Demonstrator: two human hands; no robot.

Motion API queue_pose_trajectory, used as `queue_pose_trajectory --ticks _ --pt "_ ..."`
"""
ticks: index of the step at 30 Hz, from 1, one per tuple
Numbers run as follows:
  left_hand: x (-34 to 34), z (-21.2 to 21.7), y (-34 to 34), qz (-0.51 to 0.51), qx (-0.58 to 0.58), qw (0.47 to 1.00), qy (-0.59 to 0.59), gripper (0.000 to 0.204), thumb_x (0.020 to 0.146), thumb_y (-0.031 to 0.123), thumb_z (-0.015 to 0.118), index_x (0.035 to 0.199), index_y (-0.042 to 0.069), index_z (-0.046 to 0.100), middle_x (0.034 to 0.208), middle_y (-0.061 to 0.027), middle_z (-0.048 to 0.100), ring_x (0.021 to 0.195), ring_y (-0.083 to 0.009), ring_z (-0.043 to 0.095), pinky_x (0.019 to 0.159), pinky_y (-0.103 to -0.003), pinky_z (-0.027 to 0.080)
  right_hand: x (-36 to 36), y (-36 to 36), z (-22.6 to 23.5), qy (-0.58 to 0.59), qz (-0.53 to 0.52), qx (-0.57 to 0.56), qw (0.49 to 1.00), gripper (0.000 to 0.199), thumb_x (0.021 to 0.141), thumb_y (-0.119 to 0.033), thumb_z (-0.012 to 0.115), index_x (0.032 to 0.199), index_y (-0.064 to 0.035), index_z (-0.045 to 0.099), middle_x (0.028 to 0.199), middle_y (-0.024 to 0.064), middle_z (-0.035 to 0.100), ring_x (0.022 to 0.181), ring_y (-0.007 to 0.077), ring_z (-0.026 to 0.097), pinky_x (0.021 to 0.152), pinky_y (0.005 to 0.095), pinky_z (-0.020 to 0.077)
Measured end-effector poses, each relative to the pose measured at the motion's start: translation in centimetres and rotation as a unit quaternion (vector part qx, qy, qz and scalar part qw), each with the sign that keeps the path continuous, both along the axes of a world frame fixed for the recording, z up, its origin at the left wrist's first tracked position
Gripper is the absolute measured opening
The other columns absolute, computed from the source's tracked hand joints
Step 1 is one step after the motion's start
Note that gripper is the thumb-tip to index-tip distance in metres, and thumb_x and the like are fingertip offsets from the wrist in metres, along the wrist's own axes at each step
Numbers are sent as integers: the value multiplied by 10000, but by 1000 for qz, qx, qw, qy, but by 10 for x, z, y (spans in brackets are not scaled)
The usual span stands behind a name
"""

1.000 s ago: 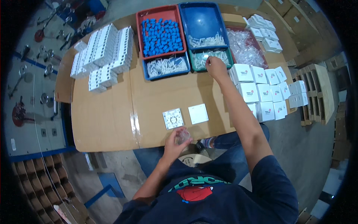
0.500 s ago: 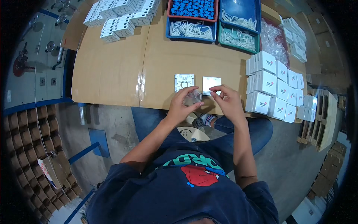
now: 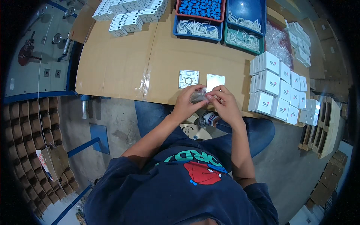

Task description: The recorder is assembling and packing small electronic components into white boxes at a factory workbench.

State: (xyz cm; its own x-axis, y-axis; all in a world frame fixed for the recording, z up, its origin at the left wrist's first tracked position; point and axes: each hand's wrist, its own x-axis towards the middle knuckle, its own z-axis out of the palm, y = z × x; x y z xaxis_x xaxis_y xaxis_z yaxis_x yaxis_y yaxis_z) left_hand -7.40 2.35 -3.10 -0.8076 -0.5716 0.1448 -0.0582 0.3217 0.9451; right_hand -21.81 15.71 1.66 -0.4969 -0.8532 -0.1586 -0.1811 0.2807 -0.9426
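My left hand (image 3: 183,104) is curled around a small clear plastic bag (image 3: 197,96), whose mouth faces right. My right hand (image 3: 226,106) meets the bag at its mouth with thumb and fingers pinched together; whatever lies between those fingertips is too small to tell. Just beyond my left hand, a square white plastic frame (image 3: 188,79) with a round centre lies flat on the cardboard-covered table (image 3: 120,71). To its right, past my right fingers, is a plain white square plate (image 3: 216,81).
Trays of blue pieces (image 3: 200,8) and white plugs (image 3: 198,30) stand at the back, beside a bin of clear bags (image 3: 277,43). Stacked white boxes (image 3: 267,82) line the right side. More white units (image 3: 129,22) are piled at the far left.
My right hand has moved left, away from the white plate, to the mouth of the bag. The view has shifted slightly; the frame and plate lie as before.
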Motion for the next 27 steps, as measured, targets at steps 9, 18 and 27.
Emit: queue_pose_trajectory --ticks 9,18,27 --pt "3 2 -5 8 18 1000 6 517 793 166 861 1256 51 661 1138 -140 703 1062 -287 685 932 -389 542 -2 -8 7 24 -13 4 1000 131 977 -110 696 1021 8 732 963 37 631 820 116 571 712 258 448" --pt "13 -24 -20 28 38 999 4 498 803 207 873 1221 34 665 1081 -135 708 1010 -291 699 890 -389 549 -13 -34 -2 55 -9 17 998 160 973 -149 703 1015 2 736 874 45 661 731 117 545 669 278 444" --pt "26 -52 -32 65 -138 988 38 482 755 231 886 1165 76 687 1045 -101 703 947 -292 657 887 -416 490 -79 -122 -22 190 -17 -1 982 181 938 -178 732 1013 -14 747 872 89 735 705 145 625 646 288 489"
